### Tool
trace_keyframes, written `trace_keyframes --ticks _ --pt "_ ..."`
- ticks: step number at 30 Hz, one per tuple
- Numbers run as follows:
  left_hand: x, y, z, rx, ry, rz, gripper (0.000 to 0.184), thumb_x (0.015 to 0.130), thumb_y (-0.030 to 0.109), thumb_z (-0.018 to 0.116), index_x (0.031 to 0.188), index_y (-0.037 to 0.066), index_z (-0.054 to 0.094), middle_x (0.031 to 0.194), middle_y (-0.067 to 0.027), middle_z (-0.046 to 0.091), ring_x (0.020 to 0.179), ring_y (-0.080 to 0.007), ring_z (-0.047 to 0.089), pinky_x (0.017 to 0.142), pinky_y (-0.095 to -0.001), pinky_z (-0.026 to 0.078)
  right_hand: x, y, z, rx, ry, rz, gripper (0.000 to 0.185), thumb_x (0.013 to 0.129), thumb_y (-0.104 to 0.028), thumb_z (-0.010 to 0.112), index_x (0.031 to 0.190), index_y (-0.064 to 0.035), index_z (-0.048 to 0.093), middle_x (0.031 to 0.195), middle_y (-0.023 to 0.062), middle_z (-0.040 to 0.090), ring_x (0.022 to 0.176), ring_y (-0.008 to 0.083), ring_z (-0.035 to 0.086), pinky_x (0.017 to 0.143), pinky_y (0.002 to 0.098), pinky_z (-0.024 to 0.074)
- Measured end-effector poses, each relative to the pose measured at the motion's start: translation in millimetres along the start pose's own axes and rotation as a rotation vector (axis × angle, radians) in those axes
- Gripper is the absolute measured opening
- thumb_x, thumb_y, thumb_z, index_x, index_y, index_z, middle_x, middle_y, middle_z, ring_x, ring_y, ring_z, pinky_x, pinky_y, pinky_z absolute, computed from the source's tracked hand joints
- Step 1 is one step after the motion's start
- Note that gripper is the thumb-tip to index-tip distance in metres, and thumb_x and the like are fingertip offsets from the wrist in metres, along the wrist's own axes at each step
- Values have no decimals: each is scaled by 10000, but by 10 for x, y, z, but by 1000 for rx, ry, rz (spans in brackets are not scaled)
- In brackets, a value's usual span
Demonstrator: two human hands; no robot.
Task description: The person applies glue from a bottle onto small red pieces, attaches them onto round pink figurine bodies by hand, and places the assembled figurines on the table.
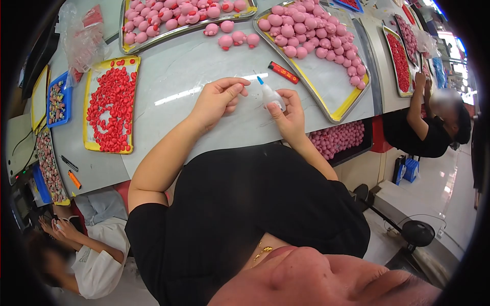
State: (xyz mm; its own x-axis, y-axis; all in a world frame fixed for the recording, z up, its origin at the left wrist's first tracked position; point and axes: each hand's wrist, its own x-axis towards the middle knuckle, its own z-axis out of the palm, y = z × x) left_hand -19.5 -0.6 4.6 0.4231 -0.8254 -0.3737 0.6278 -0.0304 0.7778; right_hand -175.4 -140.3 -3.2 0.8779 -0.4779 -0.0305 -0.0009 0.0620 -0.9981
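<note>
At nine o'clock from bottle [272, 97]: left hand [222, 102], curled, pinch unclear
Blue nozzle [260, 80]: along bottle's axis, toward eleven
Right hand [289, 113]: clamped round bottle

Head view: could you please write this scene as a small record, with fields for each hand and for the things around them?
Left hand: fingertips close together; cannot tell if they hold something small
Right hand: holds a white bottle, its blue tip near the left fingertips
Beyond bottle: red tube lying on the table
Left side: yellow-edged tray of red pieces
Far side: two trays holding pink figures; five loose figures between them
Other people: one at left, one at right
</note>
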Motion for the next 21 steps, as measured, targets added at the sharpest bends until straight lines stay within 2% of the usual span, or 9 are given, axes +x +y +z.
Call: trace_keyframes --ticks 8,9,10,12,15,16,21 --pt "24 -65 -63 81 18 28 195 921 124 548 1060 -4 598 909 -53 577 557 -30 357 462 -174 285 -24 75 -35 51 106 -52 316 873 -134 639 1099 -15 453 940 32 524 809 61 503 669 205 432" --pt "22 -50 -55 88 14 37 195 921 124 548 1060 -4 598 909 -53 577 557 -30 357 462 -174 285 -25 93 -40 47 123 -46 312 895 -173 611 1102 -20 434 895 49 544 751 81 511 647 220 436" --pt "14 -31 -37 -14 6 9 182 923 117 548 1048 -9 590 923 -71 589 548 -34 356 462 -179 280 -21 98 -41 44 141 -42 313 918 -212 583 1105 -25 416 851 66 563 693 101 519 626 236 441" --pt "14 -10 -24 -132 0 -40 182 928 111 542 1051 -17 581 970 -104 616 539 -37 354 462 -183 284 -12 76 -17 123 134 -27 310 919 -195 578 1114 -25 408 863 64 570 711 93 524 629 230 441" --pt "-1 28 4 -65 -7 -64 210 938 120 525 1083 -22 578 956 -96 615 540 -37 344 466 -186 286 19 70 7 192 122 -39 303 933 -191 552 1124 -28 382 861 81 593 691 99 539 622 231 449" --pt "17 -12 -20 -65 -20 -47 264 926 115 540 1146 -27 573 933 -73 604 549 -38 349 462 -180 279 18 75 3 209 107 -30 304 930 -192 557 1120 -30 383 862 80 592 699 98 542 618 231 449" --pt "13 -9 16 -126 -39 -27 257 916 95 550 1146 -17 572 806 -20 536 545 -36 346 462 -186 277 -5 79 -28 218 124 23 310 921 -203 575 1106 -35 391 829 61 571 683 88 525 596 226 436"
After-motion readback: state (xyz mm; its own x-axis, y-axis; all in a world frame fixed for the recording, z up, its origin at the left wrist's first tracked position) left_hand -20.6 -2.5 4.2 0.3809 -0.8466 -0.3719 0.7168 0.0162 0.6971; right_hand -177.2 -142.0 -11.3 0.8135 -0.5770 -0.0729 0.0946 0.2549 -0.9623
